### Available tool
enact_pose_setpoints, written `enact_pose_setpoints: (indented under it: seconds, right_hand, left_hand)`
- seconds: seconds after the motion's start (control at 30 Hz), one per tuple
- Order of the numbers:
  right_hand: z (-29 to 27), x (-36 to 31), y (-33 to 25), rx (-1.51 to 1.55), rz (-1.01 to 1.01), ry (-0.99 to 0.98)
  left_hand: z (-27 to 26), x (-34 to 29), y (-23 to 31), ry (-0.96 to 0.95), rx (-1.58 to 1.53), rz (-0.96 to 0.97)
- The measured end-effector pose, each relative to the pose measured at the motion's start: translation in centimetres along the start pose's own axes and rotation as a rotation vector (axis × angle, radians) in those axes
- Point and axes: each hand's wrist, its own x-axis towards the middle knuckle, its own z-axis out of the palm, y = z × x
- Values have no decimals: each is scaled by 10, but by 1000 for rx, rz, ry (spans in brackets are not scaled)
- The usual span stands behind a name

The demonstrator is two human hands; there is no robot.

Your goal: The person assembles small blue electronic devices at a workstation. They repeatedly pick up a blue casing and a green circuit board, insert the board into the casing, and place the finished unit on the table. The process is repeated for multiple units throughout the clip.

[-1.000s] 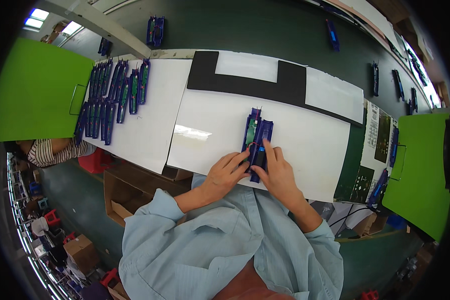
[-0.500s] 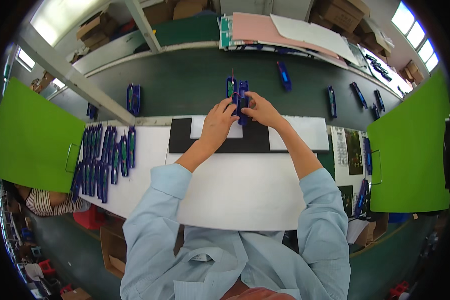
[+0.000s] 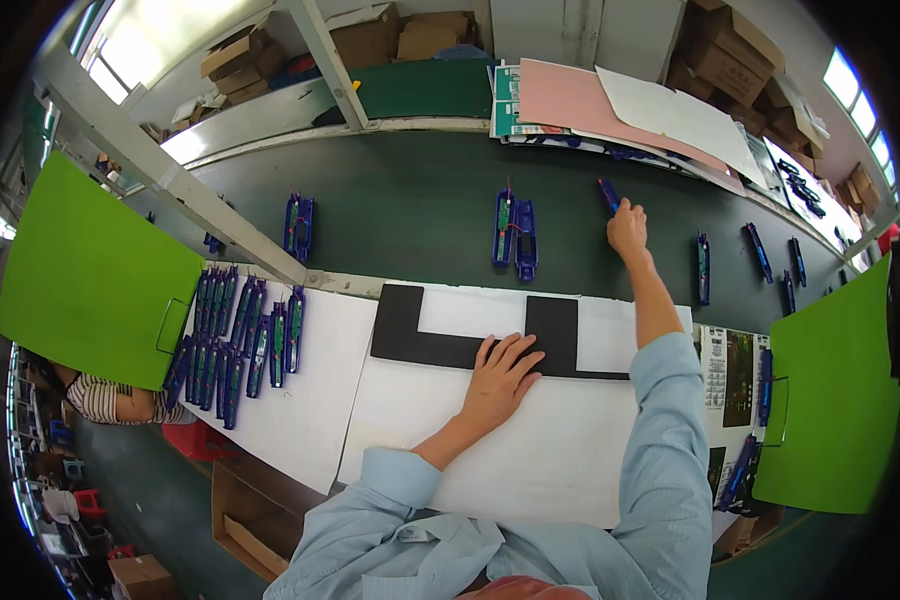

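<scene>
My right hand (image 3: 627, 230) reaches forward over the dark green bench, its fingers closed on the near end of a slim blue plastic device (image 3: 606, 191). My left hand (image 3: 500, 378) lies flat, fingers spread, on a black L-shaped board (image 3: 440, 347) at the front of the white work surface, holding nothing. Ahead of it on the green bench lies an opened device: a blue half-shell with a green circuit board (image 3: 504, 228) beside a second blue half-shell (image 3: 527, 240), with a thin red wire between them.
Several blue shells with circuit boards (image 3: 235, 345) stand in rows on the white surface at left. More devices (image 3: 704, 268) lie along the green bench. Upright green panels (image 3: 95, 270) flank both sides; a white post (image 3: 185, 190) crosses at left. Stacked sheets (image 3: 620, 105) lie at the back.
Both hands have left the opened device, which stays on the green bench. My left hand came back onto the black board; my right went right and took hold of another blue device. The view has shifted.
</scene>
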Motion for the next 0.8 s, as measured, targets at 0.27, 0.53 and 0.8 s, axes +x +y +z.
enact_pose_setpoints:
  seconds: [0.27,0.53,0.8]
  right_hand:
    - [-83,-39,104,-103,229,76]
    - [-94,-98,122,183,88,-40]
    - [-159,-347,-82,882,-84,-669]
  left_hand:
    - [-5,-10,-7,10,36,-69]
    - [-1,-3,-6,129,-67,-26]
    - [-25,-31,15,0,-1148,-590]
